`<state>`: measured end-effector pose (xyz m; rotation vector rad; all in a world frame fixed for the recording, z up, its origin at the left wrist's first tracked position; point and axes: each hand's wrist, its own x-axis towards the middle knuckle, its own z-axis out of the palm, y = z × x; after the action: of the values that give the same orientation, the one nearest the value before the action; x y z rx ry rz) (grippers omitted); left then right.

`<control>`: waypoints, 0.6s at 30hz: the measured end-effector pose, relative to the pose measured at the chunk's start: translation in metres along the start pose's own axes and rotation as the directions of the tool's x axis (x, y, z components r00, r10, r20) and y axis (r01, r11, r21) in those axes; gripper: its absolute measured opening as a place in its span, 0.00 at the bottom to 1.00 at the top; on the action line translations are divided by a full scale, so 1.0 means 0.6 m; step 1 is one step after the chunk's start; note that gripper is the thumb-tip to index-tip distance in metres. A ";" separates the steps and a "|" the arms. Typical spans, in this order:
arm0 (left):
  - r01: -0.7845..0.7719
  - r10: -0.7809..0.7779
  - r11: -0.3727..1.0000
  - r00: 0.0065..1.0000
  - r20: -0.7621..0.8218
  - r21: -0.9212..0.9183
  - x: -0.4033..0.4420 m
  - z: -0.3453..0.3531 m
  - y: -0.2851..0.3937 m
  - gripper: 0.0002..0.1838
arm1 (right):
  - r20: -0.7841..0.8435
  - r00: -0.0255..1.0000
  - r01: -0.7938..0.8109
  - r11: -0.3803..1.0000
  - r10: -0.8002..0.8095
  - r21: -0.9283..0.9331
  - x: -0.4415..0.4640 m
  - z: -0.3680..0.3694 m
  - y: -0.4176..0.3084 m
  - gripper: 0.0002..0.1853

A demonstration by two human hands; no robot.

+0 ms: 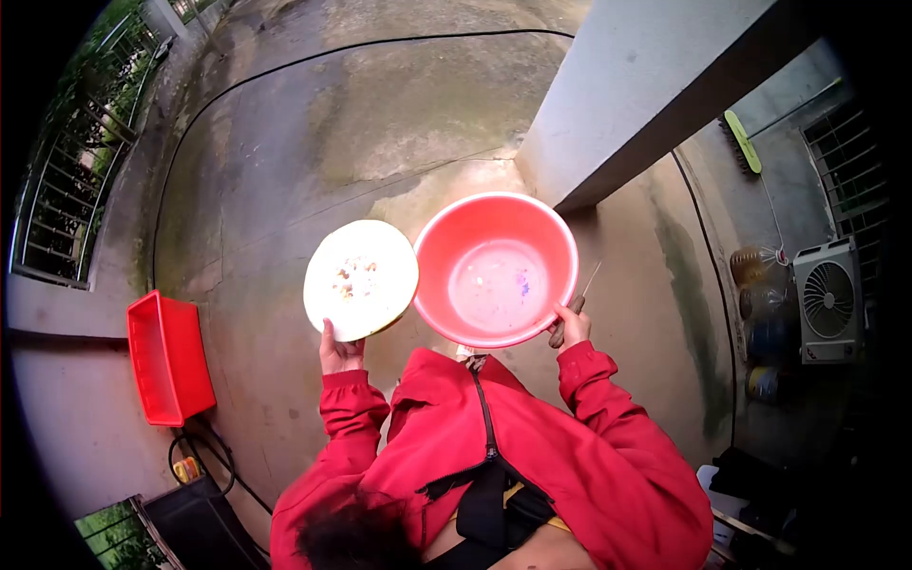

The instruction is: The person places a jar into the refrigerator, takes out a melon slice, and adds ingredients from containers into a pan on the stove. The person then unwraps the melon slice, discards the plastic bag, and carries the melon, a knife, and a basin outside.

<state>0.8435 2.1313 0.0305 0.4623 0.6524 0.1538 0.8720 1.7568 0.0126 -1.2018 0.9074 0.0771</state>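
My left hand (340, 353) is closed on the near edge of a round, pale yellow plate (328, 256), thumb on top. Small brown and whitish bits (355, 278) are scattered over its middle. To its right is a red plastic basin (427, 233), a few purple and pale marks on its bottom. My right hand (574, 330) grips the basin's near right rim. That same hand also holds a knife (568, 318) with a brown handle, its thin blade pointing up and away. The fingers under the plate and basin are partly hidden.
A red rectangular tub (180, 366) stands at the left by the wall. A black hose (380, 41) runs across the concrete floor. A square pillar (608, 104) rises ahead right. Along the right wall are a broom (741, 142), an air-conditioner unit (826, 299) and several plastic bottles (768, 337).
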 end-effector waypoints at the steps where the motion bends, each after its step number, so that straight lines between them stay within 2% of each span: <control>1: -0.005 0.005 1.000 1.000 0.016 -0.003 0.033 0.010 -0.009 0.29 | 0.006 1.000 0.023 1.000 -0.023 -0.013 0.038 0.027 -0.020 0.09; 3: -0.002 0.002 1.000 0.997 -0.073 0.007 0.082 0.045 -0.022 0.30 | 0.050 0.998 0.040 0.998 -0.038 -0.047 0.106 0.078 -0.054 0.10; 4: -0.014 0.014 1.000 1.000 0.000 0.008 0.116 0.044 -0.030 0.30 | 0.071 0.997 0.042 0.997 -0.037 -0.063 0.142 0.104 -0.068 0.11; 8: -0.029 0.033 0.999 0.996 -0.085 0.040 0.242 0.055 -0.052 0.29 | 0.085 0.996 0.019 0.988 -0.005 -0.156 0.301 0.210 -0.079 0.11; 12: -0.035 0.033 0.999 0.997 -0.068 -0.036 0.382 0.078 -0.082 0.30 | 0.106 0.992 -0.048 0.974 0.073 -0.221 0.453 0.307 -0.072 0.12; 13: -0.062 0.059 0.997 0.995 -0.086 -0.038 0.378 0.093 -0.093 0.30 | 0.131 0.988 -0.056 0.971 0.088 -0.233 0.471 0.314 -0.076 0.12; 15: -0.114 0.127 0.985 0.986 -0.104 0.128 0.433 0.119 -0.104 0.29 | 0.138 0.985 -0.060 0.959 0.102 -0.278 0.527 0.355 -0.069 0.13; 18: -0.092 0.098 0.994 0.988 -0.115 0.056 0.515 0.115 -0.134 0.30 | 0.144 0.972 -0.134 0.944 0.185 -0.302 0.591 0.412 -0.070 0.13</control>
<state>1.1288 2.1210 -0.1279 0.5367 0.7515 0.2569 1.2653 1.8024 -0.1654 -1.3679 0.8600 0.4528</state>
